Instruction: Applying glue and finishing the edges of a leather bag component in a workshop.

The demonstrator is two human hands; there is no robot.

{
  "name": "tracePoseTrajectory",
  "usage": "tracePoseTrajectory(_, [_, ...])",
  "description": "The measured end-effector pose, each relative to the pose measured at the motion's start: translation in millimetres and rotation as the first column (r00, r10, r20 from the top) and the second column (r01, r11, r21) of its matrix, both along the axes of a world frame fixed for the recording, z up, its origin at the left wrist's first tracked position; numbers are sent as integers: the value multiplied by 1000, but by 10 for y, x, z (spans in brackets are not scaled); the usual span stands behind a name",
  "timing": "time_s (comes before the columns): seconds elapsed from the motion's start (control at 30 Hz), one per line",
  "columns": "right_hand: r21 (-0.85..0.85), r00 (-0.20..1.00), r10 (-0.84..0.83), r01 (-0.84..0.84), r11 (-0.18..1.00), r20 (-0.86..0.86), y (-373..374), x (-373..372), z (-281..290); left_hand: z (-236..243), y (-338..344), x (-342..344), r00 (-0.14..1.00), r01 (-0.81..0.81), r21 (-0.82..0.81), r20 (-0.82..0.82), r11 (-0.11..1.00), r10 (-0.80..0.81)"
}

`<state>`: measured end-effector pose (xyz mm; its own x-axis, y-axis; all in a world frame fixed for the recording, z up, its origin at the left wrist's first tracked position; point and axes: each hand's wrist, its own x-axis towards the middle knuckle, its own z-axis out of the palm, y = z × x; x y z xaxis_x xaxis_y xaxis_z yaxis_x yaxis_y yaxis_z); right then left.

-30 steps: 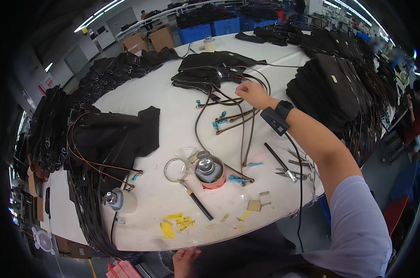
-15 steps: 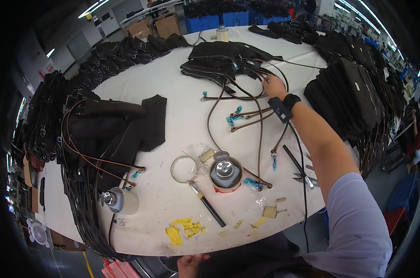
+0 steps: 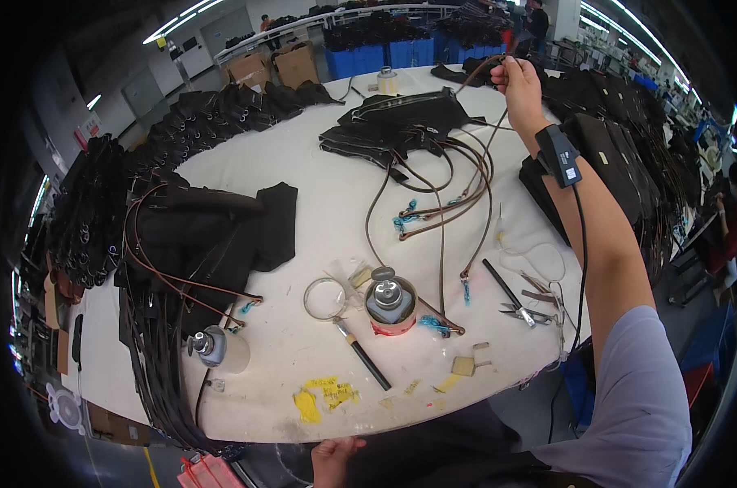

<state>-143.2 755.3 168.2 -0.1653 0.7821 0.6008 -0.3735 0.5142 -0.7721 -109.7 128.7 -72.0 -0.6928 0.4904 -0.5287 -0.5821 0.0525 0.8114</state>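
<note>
My right hand [image 3: 519, 81] is raised over the far right part of the table, pinching a thin brown leather strap [image 3: 471, 78]. That strap rises from a pile of flat black fabric bags [image 3: 413, 114]. More brown straps [image 3: 489, 175] loop from the pile toward me, their ends fitted with metal clips in blue film [image 3: 406, 218]. My left hand [image 3: 333, 460] rests low at the near table edge, fingers curled; whether anything is in them is hidden.
Nearer me are a metal-topped bottle in a round tub [image 3: 391, 305], another bottle [image 3: 220, 348], a tape roll [image 3: 325, 298], a black-handled brush [image 3: 362, 355] and scissors [image 3: 524, 311]. Black bags [image 3: 214, 228] lie left; stacked bags [image 3: 620, 171] stand right. A cable hangs from my right wrist.
My right hand has moved up and away from me, drawing a brown strap up off the table. Other straps shifted slightly. My left hand stays near the table edge.
</note>
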Motion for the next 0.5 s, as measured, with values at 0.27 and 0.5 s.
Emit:
tracePoseTrajectory(0.27, [82, 973, 183, -196, 977, 144, -690, 794, 742, 44, 32, 69, 998, -8, -3, -65, 1000, 8])
tracePoseTrajectory(0.5, [379, 921, 294, -374, 846, 254, -1808, 1722, 1589, 299, -68, 346, 977, 171, 55, -137, 984, -163])
